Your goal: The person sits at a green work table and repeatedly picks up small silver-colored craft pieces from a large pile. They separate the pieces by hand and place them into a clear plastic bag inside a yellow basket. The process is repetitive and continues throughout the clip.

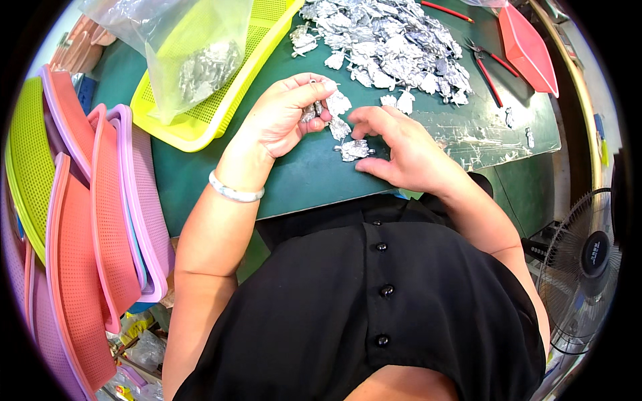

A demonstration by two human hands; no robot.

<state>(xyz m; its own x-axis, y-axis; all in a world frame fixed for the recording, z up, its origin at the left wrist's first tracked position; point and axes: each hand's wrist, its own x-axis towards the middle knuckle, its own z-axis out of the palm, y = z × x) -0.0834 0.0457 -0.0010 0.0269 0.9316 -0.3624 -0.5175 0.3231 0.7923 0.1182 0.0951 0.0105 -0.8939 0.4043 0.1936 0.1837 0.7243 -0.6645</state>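
Note:
My left hand (284, 115), with a pale bangle on its wrist, is closed round a few small silver-grey metal castings (311, 111). Flat, ragged-edged castings (338, 103) show at its fingertips, and another (339, 128) lies just below them. To the right, my right hand (394, 144) has its thumb and fingers apart. One loose metal casting (354, 150) lies on the table between its thumb and forefinger; whether they touch it I cannot tell. Beyond both hands spreads a big heap of similar castings (391, 43).
A yellow-green mesh basket (184, 137) holds a clear plastic bag (170, 73) with castings inside. Red-handled pliers (488, 73) and a red tray (528, 50) sit right on the green table (294, 184). Stacked coloured baskets (80, 254) stand left, a fan (582, 267) right.

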